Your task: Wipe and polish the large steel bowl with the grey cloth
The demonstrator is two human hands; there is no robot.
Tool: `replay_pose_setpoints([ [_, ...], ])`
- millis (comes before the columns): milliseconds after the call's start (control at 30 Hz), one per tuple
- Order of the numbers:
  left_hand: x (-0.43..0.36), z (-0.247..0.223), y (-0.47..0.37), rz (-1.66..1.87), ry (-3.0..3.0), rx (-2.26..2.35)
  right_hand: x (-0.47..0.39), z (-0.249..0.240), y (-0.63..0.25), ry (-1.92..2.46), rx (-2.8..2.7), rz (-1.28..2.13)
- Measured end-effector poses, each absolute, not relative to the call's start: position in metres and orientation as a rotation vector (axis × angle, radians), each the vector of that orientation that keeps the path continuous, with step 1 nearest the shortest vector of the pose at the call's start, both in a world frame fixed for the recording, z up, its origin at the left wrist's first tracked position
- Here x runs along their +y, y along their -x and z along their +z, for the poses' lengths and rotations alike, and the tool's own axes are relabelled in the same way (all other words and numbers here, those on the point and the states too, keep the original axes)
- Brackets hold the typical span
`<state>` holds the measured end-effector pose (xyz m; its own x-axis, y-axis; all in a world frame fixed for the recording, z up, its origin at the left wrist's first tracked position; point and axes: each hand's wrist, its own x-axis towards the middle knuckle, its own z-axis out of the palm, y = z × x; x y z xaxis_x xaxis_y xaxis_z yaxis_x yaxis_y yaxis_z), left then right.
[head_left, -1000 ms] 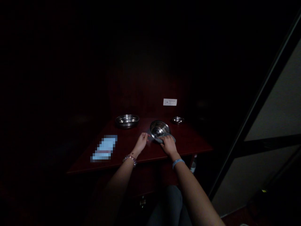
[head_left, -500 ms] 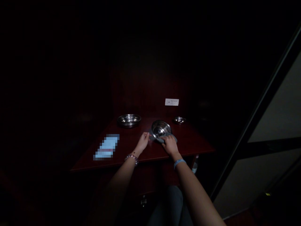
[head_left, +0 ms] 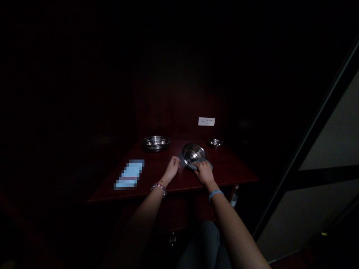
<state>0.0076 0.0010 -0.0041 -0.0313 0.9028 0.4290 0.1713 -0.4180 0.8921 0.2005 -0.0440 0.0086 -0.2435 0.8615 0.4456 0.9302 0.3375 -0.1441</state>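
Note:
A shiny metal bowl (head_left: 193, 151) is tilted on the dark red table, its hollow facing me. A grey cloth (head_left: 208, 164) lies under and around its near side. My right hand (head_left: 204, 172) grips the cloth against the bowl's near rim, fingers reaching over the edge. Just left of the bowl, my left hand (head_left: 172, 169) has its fingers pinched together at the cloth's left end. The dim light makes that grip hard to see in detail.
Stacked metal bowls (head_left: 156, 144) stand at the back left, and a small metal bowl (head_left: 215, 143) at the back right. A pixelated light-blue rectangle (head_left: 129, 175) covers the table's left part. A white socket panel (head_left: 206, 121) is on the back wall; a bottle (head_left: 234, 197) stands below the table's right side.
The whole view has shifted slightly, so everything sits a little further right. Both hands, the cloth and the tilted bowl keep nearly the same arrangement.

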Motion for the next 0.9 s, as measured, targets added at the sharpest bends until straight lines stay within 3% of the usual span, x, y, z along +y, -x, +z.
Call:
replay_pose_setpoints([
  [900, -0.0063, 0.003, -0.0124, 1.481, -1.569, 1.157, -0.0481, 0.0152, -0.1994, 1.569, -2.235, -0.214],
])
